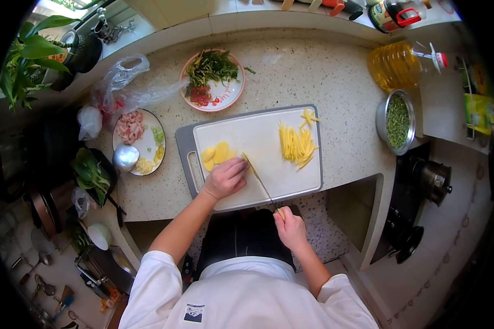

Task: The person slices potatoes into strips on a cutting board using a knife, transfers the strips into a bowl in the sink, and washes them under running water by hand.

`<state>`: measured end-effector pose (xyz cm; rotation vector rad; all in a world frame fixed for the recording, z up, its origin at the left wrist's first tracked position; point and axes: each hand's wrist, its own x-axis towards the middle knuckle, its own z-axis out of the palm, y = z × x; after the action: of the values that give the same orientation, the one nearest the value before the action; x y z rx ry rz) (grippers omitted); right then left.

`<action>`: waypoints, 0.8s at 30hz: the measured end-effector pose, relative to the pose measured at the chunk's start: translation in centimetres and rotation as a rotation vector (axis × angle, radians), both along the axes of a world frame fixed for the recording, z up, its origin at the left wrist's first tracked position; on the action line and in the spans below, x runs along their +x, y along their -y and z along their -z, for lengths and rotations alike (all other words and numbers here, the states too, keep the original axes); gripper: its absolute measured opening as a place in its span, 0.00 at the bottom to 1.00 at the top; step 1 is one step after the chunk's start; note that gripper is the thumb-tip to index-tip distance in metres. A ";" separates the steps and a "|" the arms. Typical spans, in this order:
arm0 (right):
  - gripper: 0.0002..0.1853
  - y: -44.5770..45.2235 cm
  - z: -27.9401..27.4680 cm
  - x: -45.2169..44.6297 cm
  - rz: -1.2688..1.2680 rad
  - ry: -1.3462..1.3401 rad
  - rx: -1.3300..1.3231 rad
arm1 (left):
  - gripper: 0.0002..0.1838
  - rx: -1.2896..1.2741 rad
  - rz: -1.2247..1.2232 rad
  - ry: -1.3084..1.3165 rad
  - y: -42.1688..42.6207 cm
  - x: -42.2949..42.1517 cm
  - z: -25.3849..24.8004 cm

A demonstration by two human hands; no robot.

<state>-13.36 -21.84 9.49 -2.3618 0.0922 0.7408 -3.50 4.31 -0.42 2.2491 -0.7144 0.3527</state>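
"Your right grip [292,227] is wrapped around the handle of the knife [262,182]. Where's the blade?"

"Running ahead and leftward from that grip, over the cutting board [241,131], its tip just beside the fingers of your left grip [228,178]."

"And what does your left grip hold?"

"Its fingers curl down and hide what's beneath, so I can't tell. Yellow slices [219,152] lie just ahead of it; yellow strips [296,145] lie ahead of your right grip."

"Farther out on the desk [153,196]?"

"Ahead of your left grip, a plate [230,93] bears shredded greens [211,68]. Off to its left, a white dish [144,141] carries pink meat [130,127] and a spoon [125,158]. Well right of your right grip, a metal bowl [382,122]."
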 end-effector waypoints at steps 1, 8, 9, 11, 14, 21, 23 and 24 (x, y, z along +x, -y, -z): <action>0.16 0.0 0.0 0.0 -0.001 -0.002 -0.003 | 0.18 0.002 -0.003 0.001 0.0 0.0 0.0; 0.16 -0.2 0.0 0.0 -0.017 -0.010 -0.030 | 0.18 0.004 -0.001 -0.024 -0.1 -0.2 0.2; 0.16 -0.2 0.1 -0.1 -0.022 -0.013 -0.040 | 0.18 0.003 0.001 -0.025 -0.1 -0.2 0.2; 0.17 -0.4 -0.1 0.1 -0.028 -0.014 -0.060 | 0.17 0.003 0.001 -0.028 -0.1 -0.1 0.0; 0.17 -0.8 -0.3 0.1 -0.038 -0.010 -0.101 | 0.17 -0.003 -0.005 -0.030 -0.1 -0.2 0.1; 0.17 -1.7 -0.5 -0.2 -0.053 0.060 -0.172 | 0.15 -0.001 -0.012 -0.023 0.0 -0.1 0.3; 0.17 -1.8 -0.4 -0.3 -0.066 0.066 -0.196 | 0.14 0.001 -0.013 -0.021 0.0 -0.1 0.3; 0.17 -2.0 -0.3 -0.3 -0.072 0.069 -0.208 | 0.14 0.000 -0.016 -0.022 0.0 -0.2 0.4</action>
<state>-13.67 -19.89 9.80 -2.5985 0.0574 0.7131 -3.68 4.32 -0.80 2.2562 -0.6847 0.3357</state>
